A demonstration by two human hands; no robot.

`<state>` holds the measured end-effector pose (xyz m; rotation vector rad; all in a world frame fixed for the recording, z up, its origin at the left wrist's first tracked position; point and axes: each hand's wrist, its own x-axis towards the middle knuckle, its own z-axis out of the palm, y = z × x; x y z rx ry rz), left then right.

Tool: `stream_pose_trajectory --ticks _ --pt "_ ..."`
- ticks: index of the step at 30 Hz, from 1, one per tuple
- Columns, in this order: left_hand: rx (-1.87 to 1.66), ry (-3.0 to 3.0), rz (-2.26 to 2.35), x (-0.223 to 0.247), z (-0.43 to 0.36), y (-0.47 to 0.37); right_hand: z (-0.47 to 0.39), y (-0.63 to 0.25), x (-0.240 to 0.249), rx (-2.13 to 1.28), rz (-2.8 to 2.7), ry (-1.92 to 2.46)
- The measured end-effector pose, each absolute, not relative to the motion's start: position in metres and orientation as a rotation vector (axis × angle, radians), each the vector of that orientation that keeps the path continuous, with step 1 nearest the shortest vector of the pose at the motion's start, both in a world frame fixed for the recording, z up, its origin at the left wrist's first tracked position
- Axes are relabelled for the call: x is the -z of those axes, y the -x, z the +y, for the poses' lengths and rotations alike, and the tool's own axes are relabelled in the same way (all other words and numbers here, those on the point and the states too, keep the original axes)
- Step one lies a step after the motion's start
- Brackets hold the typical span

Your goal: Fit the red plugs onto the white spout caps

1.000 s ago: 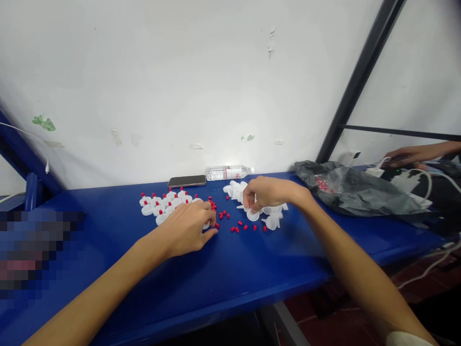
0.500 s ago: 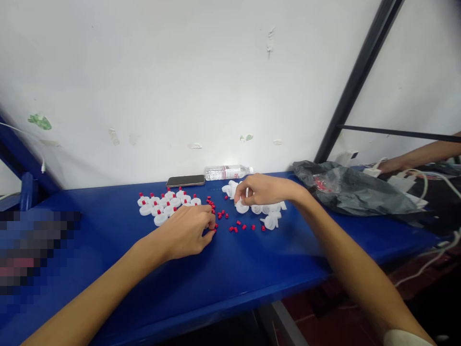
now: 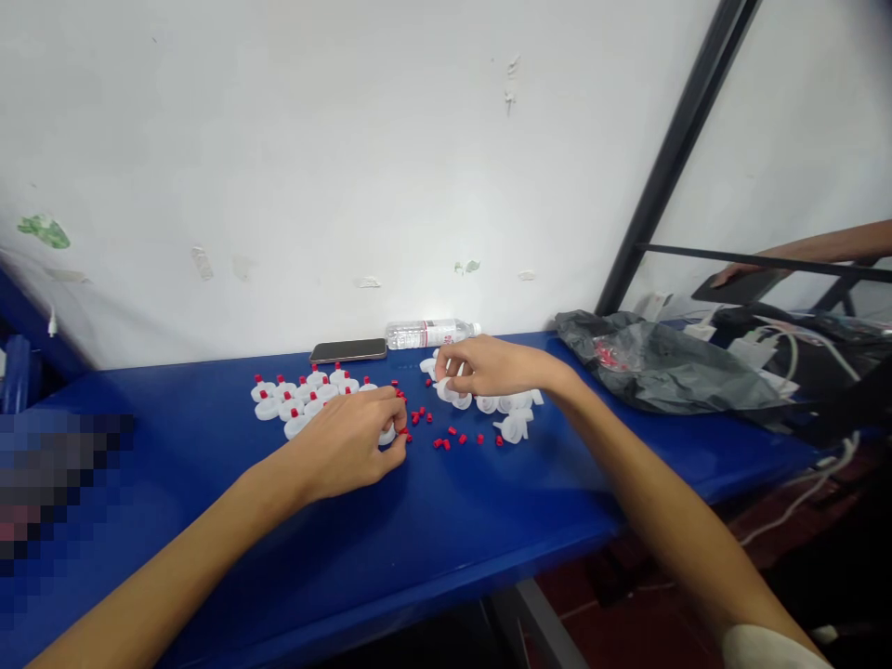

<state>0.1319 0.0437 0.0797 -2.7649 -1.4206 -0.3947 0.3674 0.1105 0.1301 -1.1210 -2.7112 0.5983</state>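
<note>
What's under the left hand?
Part of a white piece shows between the thumb and fingers of the left hand; red caps are right beside it. Anything beneath the palm is covered, can't tell.

Hands [image 3: 359,437] partly hide white pieces [image 3: 447,391]; co-worker's forearm [image 3: 840,243] cut off right.

Behind the blue desk [image 3: 418,530] is a white wall [image 3: 348,167] with worn patches [image 3: 202,263]. A dark post [image 3: 669,167] rises behind the desk's right part; reddish floor [image 3: 613,604] lies below the desk.
</note>
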Motion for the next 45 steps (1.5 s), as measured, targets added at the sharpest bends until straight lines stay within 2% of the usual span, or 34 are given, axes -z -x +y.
stream_pose_trajectory --ticks 9,19,28,45 --pt "0.675 2.788 -1.587 -0.085 0.044 -0.134 0.101 -0.363 -0.134 -0.823 -2.668 0.958" --pt "1.336 2.681 -2.070 -0.097 0.047 -0.130 0.094 -0.359 -0.141 -0.950 -2.590 0.825" --pt "1.791 2.734 -2.230 -0.098 0.053 -0.122 0.094 -0.351 -0.132 -0.983 -2.531 0.685" --pt "2.003 2.837 -2.205 -0.096 0.053 -0.121 0.093 -0.344 -0.123 -0.881 -2.378 0.584"
